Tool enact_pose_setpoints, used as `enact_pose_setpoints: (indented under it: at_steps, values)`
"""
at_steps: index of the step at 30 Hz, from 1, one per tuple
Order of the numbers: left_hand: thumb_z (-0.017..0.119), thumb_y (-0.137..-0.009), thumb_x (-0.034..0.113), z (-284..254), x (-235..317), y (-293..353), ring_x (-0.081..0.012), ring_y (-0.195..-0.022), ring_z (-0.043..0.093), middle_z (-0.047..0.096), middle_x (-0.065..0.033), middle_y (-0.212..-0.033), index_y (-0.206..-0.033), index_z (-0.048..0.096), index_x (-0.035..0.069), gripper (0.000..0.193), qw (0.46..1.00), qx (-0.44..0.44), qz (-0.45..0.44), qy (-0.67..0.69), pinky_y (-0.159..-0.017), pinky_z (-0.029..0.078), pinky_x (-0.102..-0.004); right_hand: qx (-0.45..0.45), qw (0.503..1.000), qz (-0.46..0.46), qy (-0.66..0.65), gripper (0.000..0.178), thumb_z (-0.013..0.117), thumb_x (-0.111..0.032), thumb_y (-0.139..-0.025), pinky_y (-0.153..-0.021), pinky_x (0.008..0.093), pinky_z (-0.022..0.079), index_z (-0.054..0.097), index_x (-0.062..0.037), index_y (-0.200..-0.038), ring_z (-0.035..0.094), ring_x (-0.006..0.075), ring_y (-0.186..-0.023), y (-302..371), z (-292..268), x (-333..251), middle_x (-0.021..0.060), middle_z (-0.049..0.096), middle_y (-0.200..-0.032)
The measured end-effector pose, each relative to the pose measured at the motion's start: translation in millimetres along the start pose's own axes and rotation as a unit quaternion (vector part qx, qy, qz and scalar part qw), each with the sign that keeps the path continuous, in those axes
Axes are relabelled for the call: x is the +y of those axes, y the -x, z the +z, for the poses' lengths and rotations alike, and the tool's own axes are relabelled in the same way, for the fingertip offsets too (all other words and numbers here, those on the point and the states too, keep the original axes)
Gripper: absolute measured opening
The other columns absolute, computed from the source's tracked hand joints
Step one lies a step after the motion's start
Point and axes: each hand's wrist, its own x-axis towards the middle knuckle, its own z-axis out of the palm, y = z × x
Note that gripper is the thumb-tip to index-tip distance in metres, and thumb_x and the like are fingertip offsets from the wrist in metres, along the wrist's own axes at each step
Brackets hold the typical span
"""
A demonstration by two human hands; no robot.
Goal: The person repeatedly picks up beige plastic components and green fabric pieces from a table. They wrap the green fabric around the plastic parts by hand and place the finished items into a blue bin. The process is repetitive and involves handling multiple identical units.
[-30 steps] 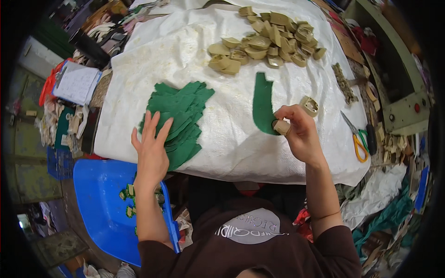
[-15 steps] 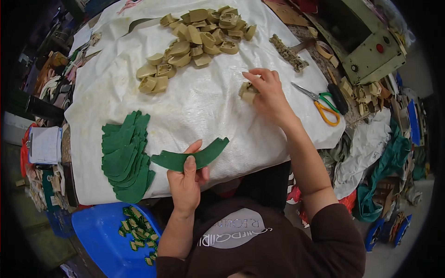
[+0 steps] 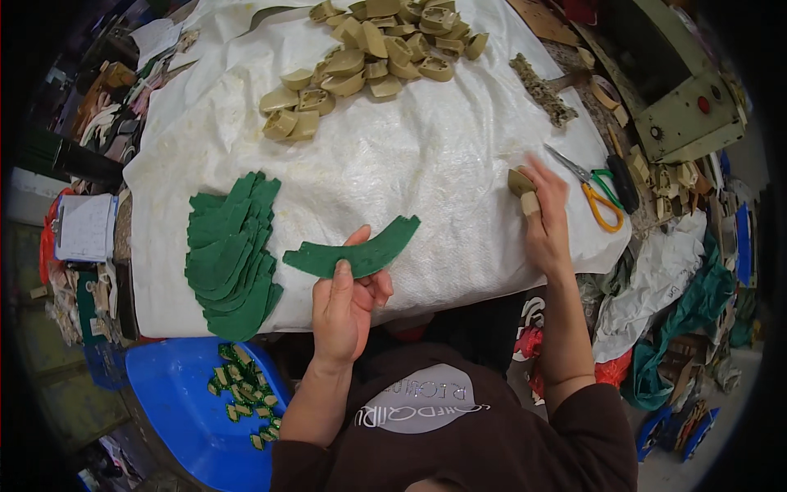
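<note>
Pinched between the thumb and fingers of my left hand point(image 3: 340, 316) is a curved dark green strip point(image 3: 379, 252) of cloth or leather, held over the table's near edge. My right hand point(image 3: 553, 225), slightly blurred, grips a small olive-beige shoe heel point(image 3: 519, 182) near the table's right side. Just beyond that hand lie scissors point(image 3: 571, 164) with one orange and one green handle. A stack of similar green pieces point(image 3: 229, 258) rests left of my left hand. Farther off, a heap of olive-beige shoe heels point(image 3: 344, 61) spreads across the white sheet point(image 3: 443, 164).
At lower left a blue tub point(image 3: 176, 410) holds several small green-edged beige pieces point(image 3: 242, 381). A clumpy brownish strip point(image 3: 537, 90) lies at the far right of the table. Beyond it stands a green machine point(image 3: 697, 115) with a red button. A clipboard point(image 3: 84, 230) sits at left.
My right hand has moved right with the shoe heel, closer to the scissors. The left hand still holds the green strip. The whole view has shifted slightly.
</note>
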Motion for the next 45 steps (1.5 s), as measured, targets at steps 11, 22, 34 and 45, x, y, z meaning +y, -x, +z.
enact_pose_setpoints:
  at_steps: [11,22,34,45]
  values:
    - [0.033,-0.102,0.020,14.3,1.1,8.5,-0.0130,-0.093,0.054,0.059,-0.0118,-0.109,-0.130,0.042,-0.009,0.041,0.998,0.034,0.055,-0.012,-0.081,0.044,-0.0278,-0.041,0.897,-0.125,-0.421,0.037,0.057,0.005,-0.083,-0.083,0.0353,0.048,0.050,-0.0053,-0.118,0.059,0.0259,-0.093,20.1,10.4,-99.0,0.0198,0.059,-0.109]
    - [0.033,-0.101,0.012,22.8,18.7,27.0,-0.0199,-0.109,0.056,0.054,-0.0193,-0.123,-0.127,0.045,-0.012,0.038,0.996,0.005,0.082,0.016,-0.093,0.046,-0.0309,0.020,0.900,-0.264,-0.346,0.051,0.051,0.018,-0.070,-0.076,0.0388,0.051,0.051,-0.0068,-0.115,0.058,0.0328,-0.093,30.7,65.5,-128.2,0.0172,0.060,-0.110]
    - [0.031,-0.102,0.020,18.1,16.1,32.8,-0.0209,-0.112,0.053,0.052,-0.0203,-0.125,-0.127,0.043,-0.015,0.045,0.965,0.016,0.129,-0.228,-0.098,0.040,-0.0328,0.038,0.931,-0.318,-0.175,0.048,0.062,0.005,-0.063,-0.070,0.0406,0.037,0.056,-0.0090,-0.108,0.053,0.0244,-0.077,24.2,55.3,-129.9,0.0082,0.064,-0.100]
    - [0.050,-0.094,0.006,14.1,33.4,31.9,-0.0122,-0.081,0.062,0.069,-0.0123,-0.089,-0.102,0.064,-0.008,0.021,0.906,0.128,0.192,-0.354,-0.073,0.049,-0.0255,-0.078,0.946,-0.313,-0.041,0.037,0.063,-0.010,-0.057,-0.076,0.0429,0.027,0.061,-0.0148,-0.093,0.049,0.0214,-0.082,20.5,37.3,-135.4,0.0012,0.057,-0.089]
